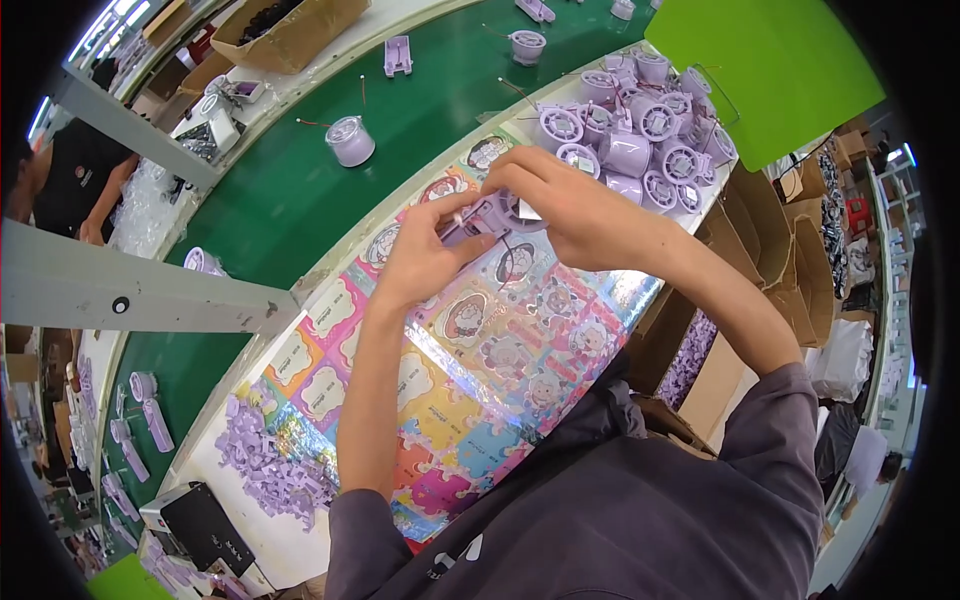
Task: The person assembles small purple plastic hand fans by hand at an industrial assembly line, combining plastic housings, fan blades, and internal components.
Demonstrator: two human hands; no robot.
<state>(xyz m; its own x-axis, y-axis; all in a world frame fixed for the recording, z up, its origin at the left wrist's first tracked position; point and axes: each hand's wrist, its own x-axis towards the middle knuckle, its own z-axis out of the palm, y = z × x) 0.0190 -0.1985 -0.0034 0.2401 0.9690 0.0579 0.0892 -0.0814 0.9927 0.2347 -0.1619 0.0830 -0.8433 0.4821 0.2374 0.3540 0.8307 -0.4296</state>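
Observation:
Over the sticker-covered table top, my left hand (420, 252) is closed around a lilac plastic handle-like part (470, 222), its thumb along the near side. My right hand (590, 215) grips a round lilac fan housing (517, 212) that meets this part; its fingers hide much of the housing. A thin dark wire (508, 262) hangs below the two pieces. Just beyond my right hand lies a heap of round lilac housings (627, 155), several with wires. Near my left forearm is a pile of small lilac clips (265, 455).
A green conveyor belt (290, 180) curves past the table, carrying spaced-out lilac parts. A grey metal post (150, 293) juts in at left. A bright green panel (770, 80) stands at the far right. Cardboard boxes (750, 225) sit right of the table; a black box (205, 525) lies lower left.

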